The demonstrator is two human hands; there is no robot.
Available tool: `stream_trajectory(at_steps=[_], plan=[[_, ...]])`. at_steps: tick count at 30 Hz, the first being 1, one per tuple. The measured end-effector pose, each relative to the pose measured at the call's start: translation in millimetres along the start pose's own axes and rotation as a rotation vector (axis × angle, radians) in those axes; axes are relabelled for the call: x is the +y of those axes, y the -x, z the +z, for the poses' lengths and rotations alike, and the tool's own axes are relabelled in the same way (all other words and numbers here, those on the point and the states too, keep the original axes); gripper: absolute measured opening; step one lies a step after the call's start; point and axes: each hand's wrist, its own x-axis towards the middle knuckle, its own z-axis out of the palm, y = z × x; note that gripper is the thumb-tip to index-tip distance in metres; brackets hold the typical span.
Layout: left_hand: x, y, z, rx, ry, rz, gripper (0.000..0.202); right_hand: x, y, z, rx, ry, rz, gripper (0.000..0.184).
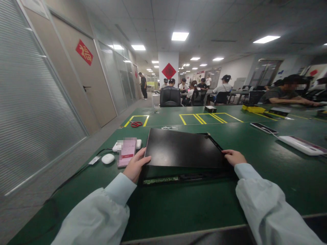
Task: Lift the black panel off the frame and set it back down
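My left hand (135,166) has its fingers closed on the left edge of a flat, black, rectangular panel (184,149), thumb on the face. My right hand (235,157) touches the right edge with bent fingers; from here I can't tell whether they pinch the panel or the black frame (199,176) beneath. The panel slants between my hands, and a green circuit-board strip (160,180) shows below its near edge. Just left of my left fingers is a pink-screened phone (129,151), its red bar's lettering too blurred to read. Farther left, a black cable carries a white label (94,160), too small to read. Beyond my fingers, red-handled scissors (136,124) lie on the green bench (194,207). Well past that, a red diamond-shaped sign (84,52) on a door reads 福 in gold.
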Motion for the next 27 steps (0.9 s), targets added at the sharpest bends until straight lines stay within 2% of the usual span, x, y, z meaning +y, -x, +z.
stream_trajectory(at_steps=[3, 7, 15, 17, 20, 23, 25, 27], plan=[[5.5, 3.8, 7.3, -0.047, 0.083, -0.057, 0.064, 0.4, -0.3, 1.8, 0.052, -0.034, -0.003, 0.037], [9.1, 6.8, 12.3, -0.074, 0.113, -0.056, 0.072, 2.7, -3.4, 4.7, 0.133, -0.083, -0.002, 0.043], [8.9, 8.7, 14.0, -0.106, 0.159, -0.041, 0.077, -2.0, -2.4, 0.9, 0.071, -0.173, -0.004, 0.029], [9.8, 8.3, 12.8, -0.079, 0.163, -0.019, 0.075, -4.7, 0.2, -1.0, 0.086, -0.255, -0.012, 0.023], [13.2, 6.1, 8.2, 0.02, 0.164, 0.021, 0.072, -9.1, 4.6, -2.7, 0.131, -0.394, -0.06, 0.014], [19.0, 2.7, 1.5, 0.124, 0.191, 0.039, 0.062, -14.3, 9.3, -4.5, 0.131, -0.602, -0.085, 0.019], [23.4, 0.7, -2.7, 0.175, 0.228, 0.037, 0.054, -18.8, 13.7, -7.1, 0.068, -0.802, -0.048, 0.029], [27.2, -0.6, -5.6, 0.207, 0.273, 0.024, 0.048, -24.3, 20.5, -11.2, -0.056, -0.993, -0.009, 0.038]])
